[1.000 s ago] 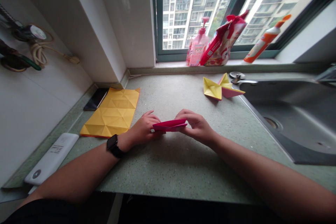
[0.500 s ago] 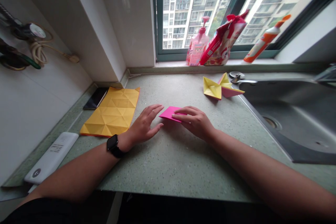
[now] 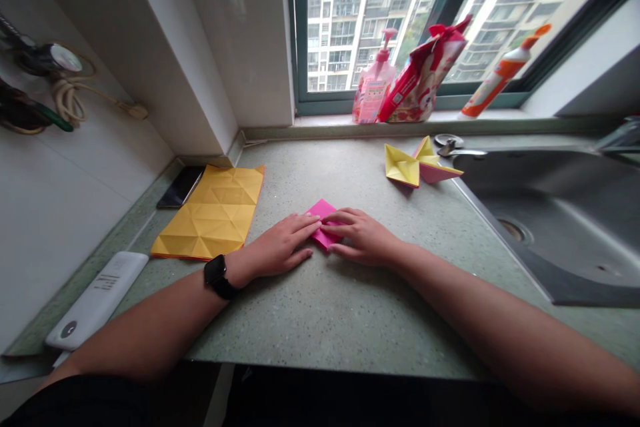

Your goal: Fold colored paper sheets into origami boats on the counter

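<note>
A folded pink paper (image 3: pixel 324 207) lies on the counter with one corner pointing towards the window. My left hand (image 3: pixel 283 240) rests at its left side, fingers stretched out flat and their tips on the paper. From the right, my right hand (image 3: pixel 367 237) lays its spread fingers over the paper's right part, with the thumb low near the front corner. The fingertips of both hands almost meet on the paper and hide its middle. Behind my right hand stand folded yellow and pink paper pieces (image 3: pixel 403 165).
Creased yellow paper sheets (image 3: pixel 207 210) lie at the left, beside a dark phone (image 3: pixel 181 187) and a white power bank (image 3: pixel 97 297). A steel sink (image 3: pixel 530 293) is at the right. A pump bottle (image 3: pixel 373 90), a red bag (image 3: pixel 425 77) and an orange-white bottle (image 3: pixel 495 80) line the windowsill.
The pink paper has turned and now lies corner-forward, nearer to me. My left hand has come right and down onto it. My right hand's fingers have spread over the paper.
</note>
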Action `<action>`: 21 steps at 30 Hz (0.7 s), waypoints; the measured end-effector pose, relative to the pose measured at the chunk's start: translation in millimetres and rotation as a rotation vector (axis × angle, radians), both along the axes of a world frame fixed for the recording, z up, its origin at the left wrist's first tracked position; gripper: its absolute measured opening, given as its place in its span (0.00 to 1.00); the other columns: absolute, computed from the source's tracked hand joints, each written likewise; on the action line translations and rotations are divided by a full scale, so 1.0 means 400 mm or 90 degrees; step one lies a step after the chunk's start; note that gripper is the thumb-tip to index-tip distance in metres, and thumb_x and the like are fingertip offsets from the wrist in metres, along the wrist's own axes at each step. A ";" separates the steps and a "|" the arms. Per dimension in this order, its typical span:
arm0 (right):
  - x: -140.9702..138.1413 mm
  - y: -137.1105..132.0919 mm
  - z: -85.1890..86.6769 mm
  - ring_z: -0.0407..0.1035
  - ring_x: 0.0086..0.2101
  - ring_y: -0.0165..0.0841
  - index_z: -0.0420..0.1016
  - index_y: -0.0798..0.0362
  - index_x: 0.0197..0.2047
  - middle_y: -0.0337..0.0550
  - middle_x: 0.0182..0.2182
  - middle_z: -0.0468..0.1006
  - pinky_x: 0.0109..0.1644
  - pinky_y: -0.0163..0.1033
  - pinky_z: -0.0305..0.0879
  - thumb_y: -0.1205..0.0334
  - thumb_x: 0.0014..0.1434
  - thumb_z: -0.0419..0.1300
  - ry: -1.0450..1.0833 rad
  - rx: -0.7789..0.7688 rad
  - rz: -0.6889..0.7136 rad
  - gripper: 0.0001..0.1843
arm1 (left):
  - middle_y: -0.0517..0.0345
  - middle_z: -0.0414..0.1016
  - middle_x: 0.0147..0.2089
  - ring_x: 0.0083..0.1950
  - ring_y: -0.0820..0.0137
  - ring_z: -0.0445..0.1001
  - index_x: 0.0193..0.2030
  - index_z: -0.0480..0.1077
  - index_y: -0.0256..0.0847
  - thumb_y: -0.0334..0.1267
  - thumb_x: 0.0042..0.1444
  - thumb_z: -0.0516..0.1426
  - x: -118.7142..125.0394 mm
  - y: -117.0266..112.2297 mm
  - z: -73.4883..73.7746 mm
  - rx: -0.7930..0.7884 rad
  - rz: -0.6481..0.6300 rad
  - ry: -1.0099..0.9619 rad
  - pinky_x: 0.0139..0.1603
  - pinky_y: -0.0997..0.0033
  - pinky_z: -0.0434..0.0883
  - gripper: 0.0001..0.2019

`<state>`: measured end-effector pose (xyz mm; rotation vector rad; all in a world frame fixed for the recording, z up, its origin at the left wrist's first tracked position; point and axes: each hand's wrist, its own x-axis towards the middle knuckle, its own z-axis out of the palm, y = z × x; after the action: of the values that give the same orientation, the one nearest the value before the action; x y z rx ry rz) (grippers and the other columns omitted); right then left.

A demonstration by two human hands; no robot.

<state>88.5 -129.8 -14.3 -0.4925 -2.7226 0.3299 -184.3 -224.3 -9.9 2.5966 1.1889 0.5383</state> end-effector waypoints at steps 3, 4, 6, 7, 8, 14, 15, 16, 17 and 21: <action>-0.001 0.007 -0.002 0.77 0.58 0.45 0.87 0.44 0.59 0.50 0.59 0.85 0.65 0.59 0.74 0.58 0.75 0.60 0.015 -0.019 -0.019 0.16 | 0.43 0.63 0.81 0.83 0.51 0.59 0.79 0.62 0.44 0.44 0.78 0.54 0.007 0.000 0.006 0.003 -0.023 0.069 0.84 0.37 0.53 0.27; -0.001 0.010 -0.004 0.77 0.58 0.45 0.87 0.44 0.58 0.50 0.59 0.85 0.65 0.59 0.75 0.59 0.75 0.61 0.022 -0.020 -0.026 0.16 | 0.44 0.62 0.81 0.83 0.52 0.58 0.79 0.63 0.44 0.44 0.78 0.53 0.009 -0.001 0.007 0.003 -0.034 0.082 0.85 0.39 0.53 0.26; -0.001 0.013 -0.009 0.77 0.59 0.46 0.87 0.44 0.58 0.50 0.59 0.85 0.65 0.59 0.75 0.59 0.73 0.63 0.031 -0.018 -0.035 0.15 | 0.45 0.60 0.82 0.84 0.54 0.56 0.80 0.62 0.43 0.45 0.79 0.52 0.013 -0.003 0.007 0.004 -0.052 0.096 0.85 0.44 0.53 0.27; -0.001 0.014 -0.011 0.77 0.59 0.47 0.87 0.44 0.58 0.50 0.60 0.85 0.65 0.60 0.75 0.58 0.73 0.64 0.031 -0.016 -0.039 0.15 | 0.45 0.59 0.83 0.85 0.54 0.55 0.80 0.61 0.43 0.45 0.79 0.52 0.015 -0.005 0.006 0.004 -0.058 0.098 0.85 0.45 0.53 0.27; -0.002 0.015 -0.013 0.77 0.60 0.47 0.87 0.43 0.59 0.50 0.60 0.84 0.66 0.60 0.75 0.58 0.72 0.64 0.029 -0.016 -0.044 0.15 | 0.45 0.59 0.83 0.85 0.54 0.55 0.81 0.60 0.42 0.46 0.78 0.53 0.016 -0.006 0.005 0.003 -0.061 0.100 0.85 0.46 0.53 0.28; -0.001 0.023 -0.029 0.73 0.67 0.50 0.81 0.46 0.67 0.51 0.66 0.80 0.72 0.63 0.69 0.59 0.74 0.61 -0.004 -0.008 -0.079 0.22 | 0.46 0.57 0.83 0.86 0.49 0.50 0.82 0.59 0.46 0.54 0.77 0.54 0.021 -0.008 -0.006 -0.017 -0.077 0.104 0.85 0.40 0.49 0.32; 0.000 0.027 -0.034 0.71 0.68 0.50 0.80 0.46 0.69 0.50 0.68 0.79 0.73 0.64 0.68 0.59 0.74 0.59 -0.010 -0.008 -0.085 0.23 | 0.46 0.57 0.84 0.86 0.48 0.50 0.82 0.59 0.47 0.55 0.77 0.54 0.022 -0.008 -0.007 -0.018 -0.076 0.103 0.85 0.40 0.48 0.32; 0.001 0.031 -0.038 0.70 0.69 0.50 0.78 0.45 0.70 0.49 0.69 0.78 0.74 0.65 0.66 0.59 0.75 0.58 -0.017 -0.011 -0.090 0.24 | 0.47 0.56 0.84 0.86 0.48 0.49 0.82 0.59 0.49 0.55 0.77 0.54 0.023 -0.008 -0.008 -0.019 -0.074 0.104 0.85 0.39 0.48 0.32; 0.001 0.036 -0.042 0.68 0.70 0.49 0.77 0.44 0.71 0.48 0.70 0.76 0.75 0.65 0.65 0.58 0.76 0.57 -0.024 -0.017 -0.096 0.24 | 0.48 0.55 0.84 0.86 0.47 0.49 0.82 0.59 0.50 0.56 0.77 0.54 0.024 -0.008 -0.009 -0.021 -0.070 0.105 0.85 0.39 0.47 0.32; -0.004 0.062 -0.052 0.61 0.75 0.51 0.71 0.44 0.76 0.46 0.75 0.68 0.77 0.66 0.60 0.52 0.79 0.51 -0.074 -0.043 -0.128 0.27 | 0.50 0.55 0.84 0.86 0.47 0.49 0.82 0.59 0.51 0.55 0.77 0.53 0.027 -0.009 -0.009 -0.027 -0.065 0.119 0.85 0.40 0.46 0.32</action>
<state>87.0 -105.1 -34.9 -0.8213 -2.7491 0.3493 -173.7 -228.0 -13.6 2.7009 1.0992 0.2508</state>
